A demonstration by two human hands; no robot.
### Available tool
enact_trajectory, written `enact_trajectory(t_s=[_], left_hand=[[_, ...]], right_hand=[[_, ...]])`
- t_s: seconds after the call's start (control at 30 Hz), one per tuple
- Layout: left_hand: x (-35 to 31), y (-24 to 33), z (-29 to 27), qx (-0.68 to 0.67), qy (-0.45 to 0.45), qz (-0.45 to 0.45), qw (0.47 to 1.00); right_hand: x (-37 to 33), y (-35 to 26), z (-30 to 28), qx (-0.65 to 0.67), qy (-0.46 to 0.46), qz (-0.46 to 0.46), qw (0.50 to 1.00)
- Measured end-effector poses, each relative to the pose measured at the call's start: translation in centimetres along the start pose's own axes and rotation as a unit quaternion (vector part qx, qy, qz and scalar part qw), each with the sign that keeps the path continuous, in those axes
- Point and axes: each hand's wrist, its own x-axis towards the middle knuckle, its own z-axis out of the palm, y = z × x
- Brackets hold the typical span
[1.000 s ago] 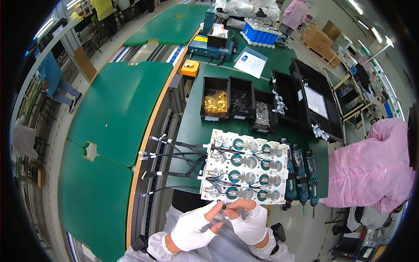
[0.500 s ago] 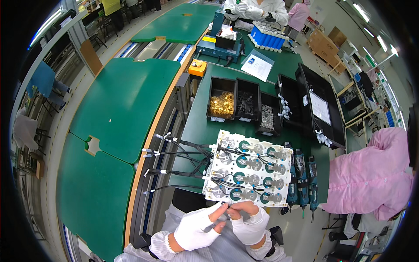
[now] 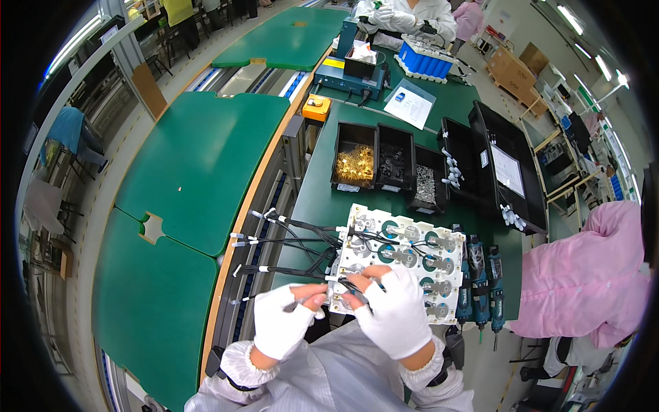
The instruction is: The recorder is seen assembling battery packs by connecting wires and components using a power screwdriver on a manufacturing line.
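Observation:
A white plate-like assembly (image 3: 408, 246) with round metal discs, clear flat pieces and short black wires lies at the table's front edge. Black cables (image 3: 309, 264) with white ends run out from its left side. At the plate's lower left corner, my left hand (image 3: 283, 323), in a white fingerless glove, has thumb and finger pinched; what is between them is too small to make out. My right hand (image 3: 395, 312), gloved alike, reaches over the plate's lower left part. Its bent thumb and fingers close round the black wires there, partly hiding them.
Beyond the plate stand black bins of gold parts (image 3: 355, 165), black parts (image 3: 392, 163) and silver screws (image 3: 425, 184). A large black crate (image 3: 508, 172) is at the right. Teal power screwdrivers (image 3: 478, 281) lie beside the plate. A co-worker in pink (image 3: 583, 275) stands at the right.
My hands, earlier together below the plate's front edge, have come apart. The right moved up over the plate's wires, and the left shifted left and up to its corner.

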Motion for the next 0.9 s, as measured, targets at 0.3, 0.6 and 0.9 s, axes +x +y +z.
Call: enact_trajectory(t_s=[0.3, 0.6, 0.9], left_hand=[[2.8, 0.0, 1.0, 0.215, -0.009, 0.209, 0.954], [4.7, -0.6, 0.7, 0.271, -0.060, 0.379, 0.883], [4.9, -0.9, 0.3, 0.263, -0.087, 0.388, 0.879]], right_hand=[[2.3, 1.3, 0.4, -0.042, -0.118, -0.083, 0.989], [1.5, 2.3, 1.1, 0.021, -0.097, -0.068, 0.993], [1.6, 1.6, 0.1, 0.015, -0.097, -0.061, 0.993]])
